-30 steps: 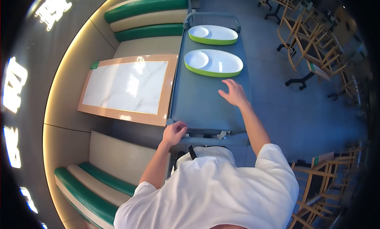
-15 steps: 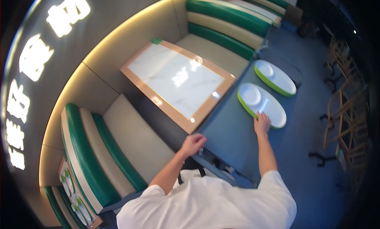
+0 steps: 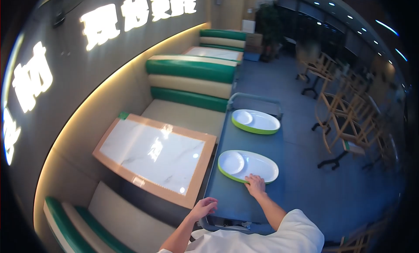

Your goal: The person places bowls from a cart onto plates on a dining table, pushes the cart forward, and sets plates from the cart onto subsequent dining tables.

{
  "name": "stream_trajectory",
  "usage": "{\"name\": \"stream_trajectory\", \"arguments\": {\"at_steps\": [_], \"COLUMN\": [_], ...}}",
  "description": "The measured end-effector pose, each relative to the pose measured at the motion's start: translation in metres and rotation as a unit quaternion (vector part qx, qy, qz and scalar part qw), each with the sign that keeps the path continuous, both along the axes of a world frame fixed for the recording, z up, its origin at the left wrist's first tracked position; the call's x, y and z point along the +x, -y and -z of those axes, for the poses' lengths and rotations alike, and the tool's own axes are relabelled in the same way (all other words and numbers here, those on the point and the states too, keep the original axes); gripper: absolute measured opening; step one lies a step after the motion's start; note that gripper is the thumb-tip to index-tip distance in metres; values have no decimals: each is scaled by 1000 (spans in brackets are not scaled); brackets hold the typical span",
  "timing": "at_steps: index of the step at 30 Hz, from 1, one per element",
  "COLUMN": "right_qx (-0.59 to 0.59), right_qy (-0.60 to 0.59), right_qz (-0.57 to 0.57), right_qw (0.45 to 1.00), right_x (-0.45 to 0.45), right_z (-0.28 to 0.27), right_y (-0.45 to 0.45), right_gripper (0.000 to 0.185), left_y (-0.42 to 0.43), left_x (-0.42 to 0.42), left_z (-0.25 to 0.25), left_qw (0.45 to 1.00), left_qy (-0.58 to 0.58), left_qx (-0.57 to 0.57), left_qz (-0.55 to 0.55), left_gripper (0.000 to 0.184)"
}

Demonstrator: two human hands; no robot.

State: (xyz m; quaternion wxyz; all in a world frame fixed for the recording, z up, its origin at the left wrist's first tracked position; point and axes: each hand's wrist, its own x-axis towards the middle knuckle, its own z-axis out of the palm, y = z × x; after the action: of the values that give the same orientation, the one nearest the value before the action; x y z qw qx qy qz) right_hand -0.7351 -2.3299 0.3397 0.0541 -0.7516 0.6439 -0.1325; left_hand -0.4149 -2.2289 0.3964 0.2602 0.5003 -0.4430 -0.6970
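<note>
A near stack of oval white plates with green sides (image 3: 259, 164) rests on a grey cart (image 3: 235, 200). My right hand (image 3: 255, 184) touches the near rim of this stack, fingers bent over the edge; whether it grips a plate cannot be made out. A round white dish shape shows at the left of the top plate. Farther up the cart lies a second stack of oval plates (image 3: 262, 121). My left hand (image 3: 207, 206) is beside the cart's near left corner, its fingers curled, and what they hold, if anything, is hidden.
A marble-topped table with a wooden border (image 3: 152, 152) stands left of the cart. Green and beige benches (image 3: 192, 71) are on both sides of it. Wooden chairs (image 3: 345, 117) stand at the right, and glowing signs (image 3: 100, 25) hang on the wall.
My right hand has gone from above the bare cart top to the near plate stack. The view has turned and tilted up, showing more of the room. My left hand stays near the cart's corner.
</note>
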Motion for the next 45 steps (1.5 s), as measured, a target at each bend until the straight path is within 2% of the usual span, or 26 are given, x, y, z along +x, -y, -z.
{"name": "stream_trajectory", "arguments": {"at_steps": [2, 4, 6, 7, 8, 10, 11, 13, 14, 16, 18, 21, 23, 25, 26, 27, 28, 29, 31, 33, 35, 36, 38, 40, 43, 45], "right_qx": [35, 42, 51, 53, 57, 70, 79, 103, 120, 137, 153, 97, -21, -45, -47, -65, -81, -82, 15, 26, 36, 34, -3, -18, -55, -70], "right_qy": [5, 5, 10, 12, 15, 8, -1, -2, -2, 1, 8, 38, 37, 122, 126, 152, 177, 181, 252, 235, 227, 230, 258, 255, 275, 304], "right_qz": [-3, 23, 43, 39, 34, 47, 41, 41, 28, 30, 24, -31, 96, 274, 273, 383, 488, 487, 441, 411, 390, 389, 374, 375, 364, 353], "right_qw": [999, 999, 998, 998, 998, 996, 996, 994, 992, 990, 988, 994, 994, 953, 952, 909, 851, 850, 861, 880, 892, 891, 891, 891, 888, 882], "right_x": [13, 28, 36, 39, 41, 43, 42, 39, 36, 36, 34, 19, 4, -22, -35, -51, -63, -73, -88, -92, -89, -87, -85, -90, -103, -110], "right_z": [-8, -15, -16, -14, -12, -14, -16, -18, -21, -31, -33, -29, -30, -26, -18, -3, 9, 15, 19, 18, 13, 12, 10, 13, 1, -8], "right_y": [-15, -30, -40, -46, -52, -61, -63, -67, -68, -75, -82, -88, -89, -81, -80, -76, -76, -78, -81, -76, -76, -76, -79, -77, -75, -74], "right_gripper": [38, 37, 37, 37, 37, 37, 38, 37, 37, 38, 39, 44, 51, 56, 56, 56, 57, 57, 49, 43, 32, 32, 31, 32, 35, 37], "left_y": [20, 43, 66, 79, 90, 112, 125, 142, 146, 152, 151, 146, 139, 143, 145, 144, 142, 140, 142, 146, 147, 156, 179, 167, 121, 105], "left_x": [3, 6, 7, 8, 6, -4, -10, -18, -21, -24, -23, -21, -23, -28, -29, -30, -33, -35, -36, -38, -39, -37, -32, -37, -55, -61], "left_z": [8, 24, 36, 47, 58, 73, 83, 95, 96, 90, 89, 87, 74, 90, 100, 91, 69, 56, 63, 65, 58, 80, 151, 120, 17, -6], "left_qw": [998, 999, 994, 994, 996, 984, 986, 971, 973, 967, 960, 950, 941, 925, 909, 907, 931, 950, 954, 959, 936, 935, 894, 891, 897, 885], "left_qy": [-32, -24, 10, 6, 7, 38, 36, 103, 100, 191, 224, 242, 262, 285, 306, 310, 295, 279, 263, 246, 316, 318, 312, 307, 288, 297], "left_qx": [-18, -21, -58, -49, -46, -100, -96, -151, -149, -144, -163, -197, -215, -251, -281, -284, -213, -140, -141, -142, -155, -158, -318, -327, -323, -337], "left_qz": [-49, -29, -93, -99, -82, -142, -129, -154, -145, -88, -49, -6, -5, -13, -18, -17, 1, 19, 8, -10, 7, 6, -56, -65, -91, -123], "left_gripper": [30, 31, 36, 51, 51, 70, 70, 87, 87, 95, 92, 82, 73, 73, 72, 72, 72, 72, 72, 72, 70, 70, 68, 67, 65, 65]}}
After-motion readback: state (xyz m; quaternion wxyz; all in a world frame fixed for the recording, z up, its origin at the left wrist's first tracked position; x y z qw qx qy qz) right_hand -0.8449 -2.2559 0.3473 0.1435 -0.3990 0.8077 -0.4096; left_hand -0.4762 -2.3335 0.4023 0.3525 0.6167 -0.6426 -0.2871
